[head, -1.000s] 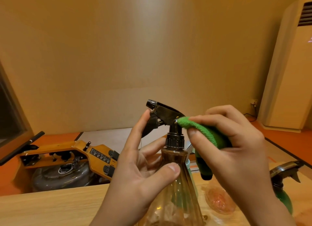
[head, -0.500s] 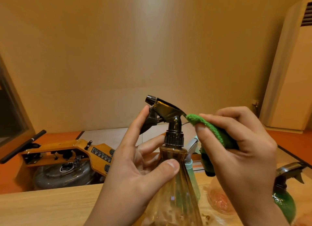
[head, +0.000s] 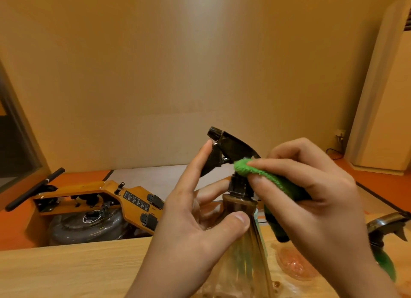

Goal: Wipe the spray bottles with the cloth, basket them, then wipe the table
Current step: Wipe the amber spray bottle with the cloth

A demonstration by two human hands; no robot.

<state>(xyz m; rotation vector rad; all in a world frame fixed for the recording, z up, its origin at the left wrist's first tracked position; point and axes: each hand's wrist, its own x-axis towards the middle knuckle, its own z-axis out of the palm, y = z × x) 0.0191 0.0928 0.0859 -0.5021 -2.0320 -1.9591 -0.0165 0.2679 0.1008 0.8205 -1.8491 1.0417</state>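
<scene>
One bottle in hand, wiping round the sprayer neck.
Gripping the amber spray bottle (head: 244, 264) at the desk (head: 66, 271), left grip (head: 189, 231) curled round its shoulder, forefinger bracing the trigger; pinching the green cloth (head: 262, 175) in the right grip (head: 311, 197), pressing its fold against the collar, ideally circling slowly.

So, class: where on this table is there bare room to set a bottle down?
Bare: the table left of the left hand, out to its far edge. Crowded: right of the amber bottle, around the pinkish clear piece and green spray bottle.
</scene>
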